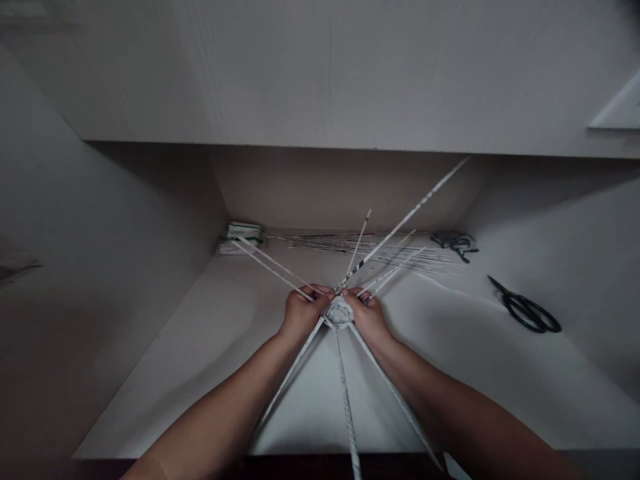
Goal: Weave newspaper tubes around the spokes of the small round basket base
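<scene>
A small, round woven paper base sits mid-view, its pale strands coiled tightly around the centre. Rolled-paper spokes radiate from it: two slant away to the upper left, a short one rises beyond it, two reach to the upper right, and others spread down toward the near edge. One longer paper strand, dark-marked in places, runs diagonally up and right, well past the neighbouring spokes.

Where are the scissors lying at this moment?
In the head view, the scissors lie on the white surface, to the right of the right hand, near the right wall.
</scene>
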Tool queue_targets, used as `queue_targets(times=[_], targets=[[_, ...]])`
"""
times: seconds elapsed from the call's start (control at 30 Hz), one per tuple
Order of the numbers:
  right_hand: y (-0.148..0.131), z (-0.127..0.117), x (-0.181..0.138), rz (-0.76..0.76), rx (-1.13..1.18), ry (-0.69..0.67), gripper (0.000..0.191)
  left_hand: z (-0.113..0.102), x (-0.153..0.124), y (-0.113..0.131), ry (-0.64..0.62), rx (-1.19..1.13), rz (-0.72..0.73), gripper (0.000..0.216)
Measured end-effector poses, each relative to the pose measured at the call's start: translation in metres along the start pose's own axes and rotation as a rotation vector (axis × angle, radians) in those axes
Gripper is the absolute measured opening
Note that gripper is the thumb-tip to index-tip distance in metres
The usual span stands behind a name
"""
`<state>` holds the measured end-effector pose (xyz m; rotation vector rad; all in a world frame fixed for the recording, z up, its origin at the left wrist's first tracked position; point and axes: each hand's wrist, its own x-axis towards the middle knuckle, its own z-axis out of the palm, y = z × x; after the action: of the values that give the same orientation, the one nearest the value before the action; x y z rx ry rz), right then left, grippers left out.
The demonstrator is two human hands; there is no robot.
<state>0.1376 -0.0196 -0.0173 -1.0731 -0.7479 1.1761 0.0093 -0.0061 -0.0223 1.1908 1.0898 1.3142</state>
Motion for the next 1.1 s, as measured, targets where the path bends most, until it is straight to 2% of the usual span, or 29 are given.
queue_targets(times=[0.1, 0.4, 0.57, 0.87, 1.1], targets=[[-0.003, 0.001, -0.002, 0.074, 0.087, -0.015, 0.032, 0.0, 0.0, 0.002, -0.028, 0.051, 0.033, 0.024], [-0.011, 0.0, -0.004, 0.186, 0.155, -0.062, 0.028, -0.001, -0.004, 0.011, -0.113, 0.174, 0.104, 0.018], [-0.01, 0.001, -0.004, 0.158, 0.13, -0.006, 0.026, -0.001, -0.005, 0.011, -0.077, 0.226, 0.081, 0.021], [-0.006, -0.003, -0.001, 0.12, 0.044, -0.016, 0.032, 0.002, -0.006, 0.014, -0.047, 0.201, 0.077, 0.019], [-0.013, 0.001, -0.008, 0.145, 0.055, -0.017, 0.03, 0.002, -0.005, 0.014, -0.012, 0.025, -0.039, 0.021]])
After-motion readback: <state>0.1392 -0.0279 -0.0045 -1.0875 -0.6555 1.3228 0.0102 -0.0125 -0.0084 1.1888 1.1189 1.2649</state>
